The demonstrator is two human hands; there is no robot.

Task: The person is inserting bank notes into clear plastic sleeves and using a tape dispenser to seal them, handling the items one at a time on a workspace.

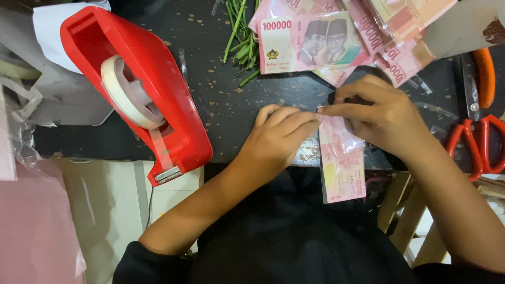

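Note:
A pink banknote in a clear plastic sleeve lies lengthwise over the near edge of the dark table. My left hand presses its fingertips on the sleeve's upper left edge. My right hand pinches the top of the sleeve, fingers closed on it. Both hands meet at the sleeve's top end. A pile of several pink banknotes lies just beyond my hands.
A big red tape dispenser with a roll of clear tape stands at the left. Green stems lie at the back. Orange-handled scissors rest at the right. White paper and plastic crowd the far left.

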